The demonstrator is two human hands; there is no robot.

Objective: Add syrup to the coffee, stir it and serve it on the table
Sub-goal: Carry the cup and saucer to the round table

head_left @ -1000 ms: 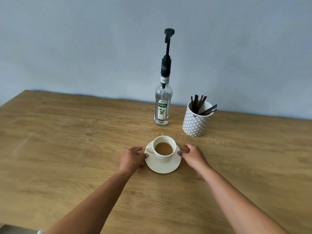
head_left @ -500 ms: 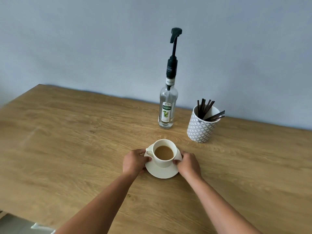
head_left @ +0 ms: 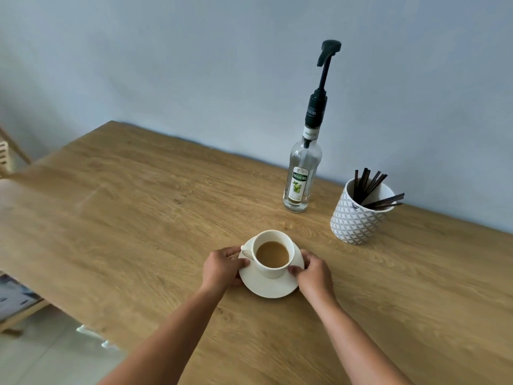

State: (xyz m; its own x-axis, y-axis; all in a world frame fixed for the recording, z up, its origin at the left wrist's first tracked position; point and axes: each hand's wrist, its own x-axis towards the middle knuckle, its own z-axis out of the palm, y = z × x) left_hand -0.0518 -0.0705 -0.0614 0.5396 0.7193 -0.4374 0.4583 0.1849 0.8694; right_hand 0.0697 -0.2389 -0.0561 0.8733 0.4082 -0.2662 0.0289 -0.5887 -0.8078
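Note:
A white cup of milky coffee point(head_left: 273, 253) stands on a white saucer point(head_left: 269, 287) on the wooden table point(head_left: 138, 218). My left hand point(head_left: 222, 269) grips the saucer's left rim, beside the cup's handle. My right hand point(head_left: 313, 272) grips the saucer's right rim, its thumb touching the cup's base. A clear syrup bottle point(head_left: 301, 176) with a tall black pump stands upright behind the cup. To its right, a patterned white holder point(head_left: 358, 218) contains several dark stir sticks point(head_left: 369, 184).
A pale blue wall rises directly behind the table. The table's left edge drops off to a tiled floor point(head_left: 41, 357), where a light wooden frame point(head_left: 11, 154) and a low shelf show.
Both hands closed in from beside the saucer onto its rim. The view has shifted, so the cup, bottle and holder now sit further right in the picture.

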